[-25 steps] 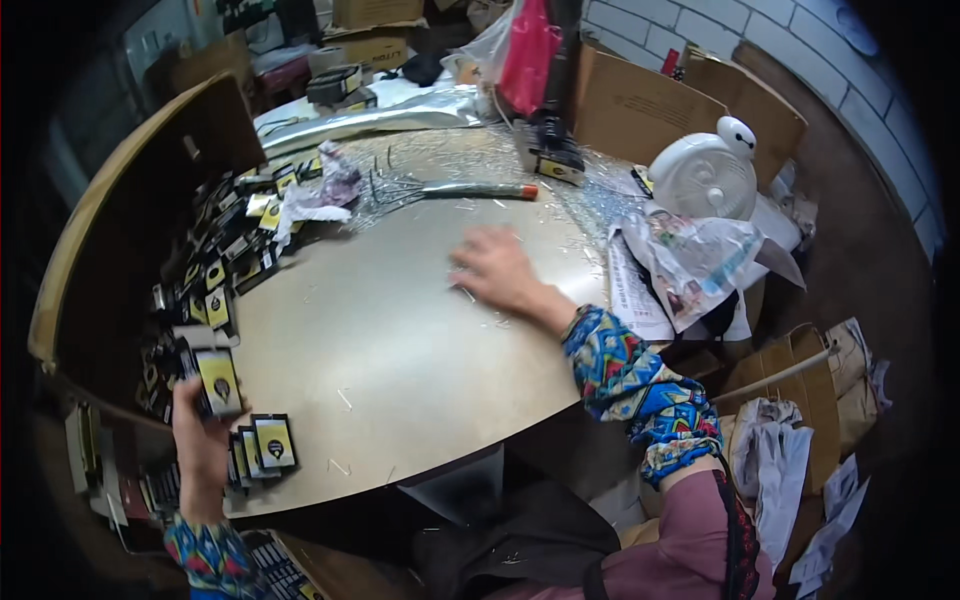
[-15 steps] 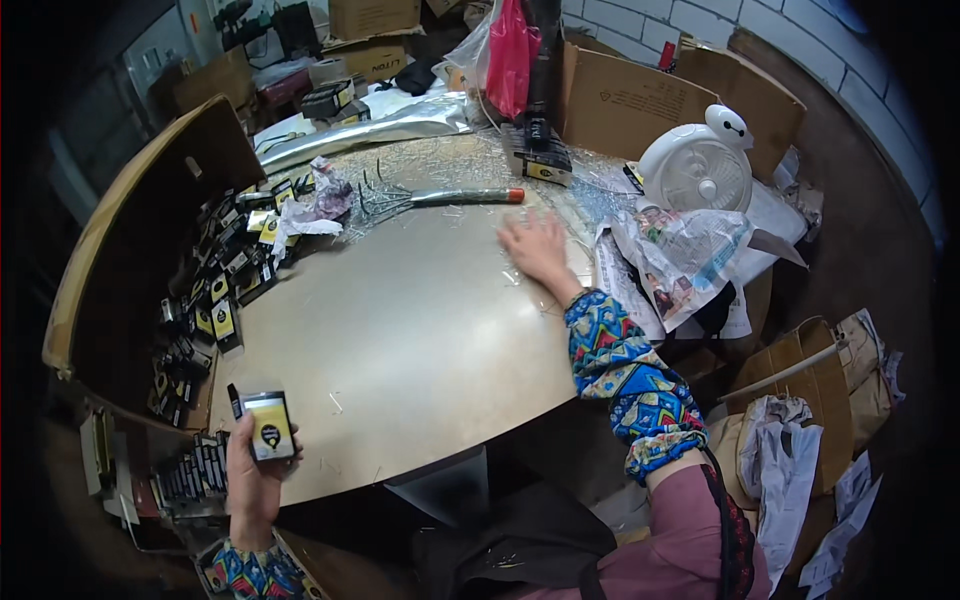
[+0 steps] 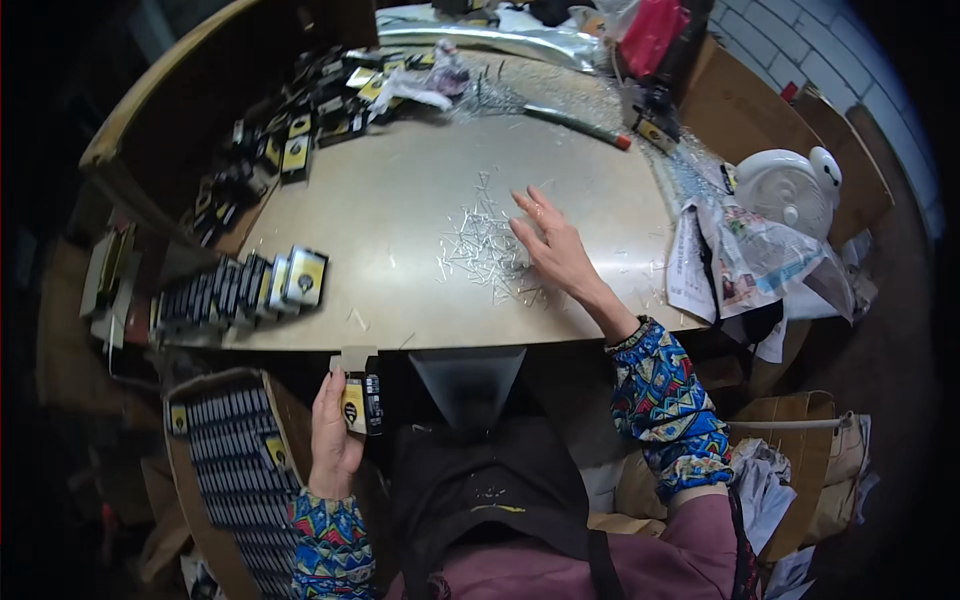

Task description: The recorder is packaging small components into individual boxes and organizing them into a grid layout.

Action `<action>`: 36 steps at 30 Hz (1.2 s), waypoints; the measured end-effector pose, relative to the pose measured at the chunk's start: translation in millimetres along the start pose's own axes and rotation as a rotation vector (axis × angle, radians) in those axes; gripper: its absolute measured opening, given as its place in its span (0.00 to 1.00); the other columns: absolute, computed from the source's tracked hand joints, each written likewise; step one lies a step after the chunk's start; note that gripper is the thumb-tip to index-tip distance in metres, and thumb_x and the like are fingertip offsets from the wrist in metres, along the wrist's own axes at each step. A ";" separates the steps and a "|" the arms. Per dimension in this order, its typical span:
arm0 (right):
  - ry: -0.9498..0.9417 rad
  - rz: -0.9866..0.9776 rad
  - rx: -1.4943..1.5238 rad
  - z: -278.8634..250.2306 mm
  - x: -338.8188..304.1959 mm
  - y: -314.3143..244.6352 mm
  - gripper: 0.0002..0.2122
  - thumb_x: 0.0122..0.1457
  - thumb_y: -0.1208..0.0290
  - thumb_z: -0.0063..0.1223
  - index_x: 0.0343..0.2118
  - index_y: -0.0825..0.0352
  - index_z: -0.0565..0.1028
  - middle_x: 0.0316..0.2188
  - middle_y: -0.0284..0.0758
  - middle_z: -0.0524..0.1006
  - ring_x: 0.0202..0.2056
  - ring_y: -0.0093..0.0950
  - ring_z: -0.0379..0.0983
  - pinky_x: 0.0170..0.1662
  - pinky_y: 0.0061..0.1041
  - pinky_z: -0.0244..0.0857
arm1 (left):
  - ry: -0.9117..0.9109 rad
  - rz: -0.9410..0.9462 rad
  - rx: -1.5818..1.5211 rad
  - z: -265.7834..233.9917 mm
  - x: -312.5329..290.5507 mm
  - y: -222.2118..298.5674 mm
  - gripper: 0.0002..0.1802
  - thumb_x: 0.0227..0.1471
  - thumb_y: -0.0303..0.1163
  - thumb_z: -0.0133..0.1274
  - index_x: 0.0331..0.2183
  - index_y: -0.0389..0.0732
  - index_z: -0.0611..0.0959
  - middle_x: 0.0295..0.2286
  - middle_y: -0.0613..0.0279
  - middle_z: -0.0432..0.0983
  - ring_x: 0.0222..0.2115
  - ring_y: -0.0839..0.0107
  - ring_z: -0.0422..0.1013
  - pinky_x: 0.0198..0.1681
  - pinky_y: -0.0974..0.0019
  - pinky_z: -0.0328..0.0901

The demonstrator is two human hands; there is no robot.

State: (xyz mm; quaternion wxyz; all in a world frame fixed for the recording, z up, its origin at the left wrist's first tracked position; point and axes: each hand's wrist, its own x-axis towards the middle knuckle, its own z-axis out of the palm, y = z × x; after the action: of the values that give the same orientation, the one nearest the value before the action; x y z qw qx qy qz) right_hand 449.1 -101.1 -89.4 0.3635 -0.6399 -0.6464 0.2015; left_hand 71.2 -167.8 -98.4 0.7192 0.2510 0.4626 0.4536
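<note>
My left hand grips a small black-and-yellow cardboard box, held upright just off the near table edge. Its pale top flap stands open; the inside of the box cannot be seen. My right hand is over the middle of the table, palm down with fingers apart. Beside and partly under its fingers lies a loose heap of thin, shiny pin-like pieces. No piece shows in the fingers.
Left of the heap, a row of small boxes stands along the table edge. More boxes lie jumbled behind. Below left is a carton packed with boxes. A hand rake lies at the back; a white fan stands right.
The view has tilted down and left. My right hand has come nearer from the back of the table, with a pin heap now beside it. The box in my left hand has turned, flap up.
</note>
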 end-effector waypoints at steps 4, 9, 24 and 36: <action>-0.016 -0.137 -0.463 45.2 -8.6 -18.6 0.28 0.66 0.52 0.45 0.65 0.61 0.61 0.66 0.56 0.54 0.68 0.52 0.46 0.68 0.48 0.42 | -0.007 -0.097 0.143 -49.0 -11.9 -69.7 0.14 0.65 0.39 0.42 0.46 0.45 0.76 0.40 0.68 0.74 0.40 0.77 0.72 0.40 0.66 0.70; 0.027 -0.235 -0.534 100.9 -37.3 -56.7 0.26 0.67 0.57 0.42 0.61 0.72 0.63 0.63 0.58 0.59 0.66 0.51 0.50 0.67 0.49 0.45 | -0.075 -0.234 0.497 -44.1 -20.7 -139.6 0.14 0.58 0.31 0.53 0.46 0.40 0.77 0.31 0.69 0.73 0.34 0.80 0.68 0.34 0.76 0.63; -0.050 -0.268 -0.302 70.1 -102.4 -94.8 0.22 0.65 0.72 0.46 0.61 0.72 0.62 0.55 0.54 0.69 0.59 0.50 0.63 0.62 0.43 0.58 | -0.161 -0.403 -0.033 -7.9 -31.8 -166.1 0.14 0.54 0.22 0.51 0.44 0.42 0.75 0.37 0.65 0.77 0.37 0.72 0.75 0.38 0.62 0.74; 0.096 -0.251 -0.325 67.7 -88.8 -58.8 0.21 0.65 0.77 0.46 0.60 0.71 0.63 0.56 0.53 0.68 0.60 0.51 0.62 0.63 0.42 0.58 | -0.061 -0.435 0.021 17.5 -39.1 -149.4 0.10 0.56 0.27 0.51 0.41 0.42 0.78 0.31 0.72 0.76 0.28 0.85 0.69 0.26 0.79 0.60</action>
State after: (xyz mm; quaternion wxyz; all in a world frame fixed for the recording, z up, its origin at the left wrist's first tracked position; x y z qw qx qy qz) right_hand 352.4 -179.6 -109.8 0.3080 -0.6134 -0.7270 0.0168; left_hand 143.4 -270.4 -190.1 0.8113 0.1663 0.4884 0.2751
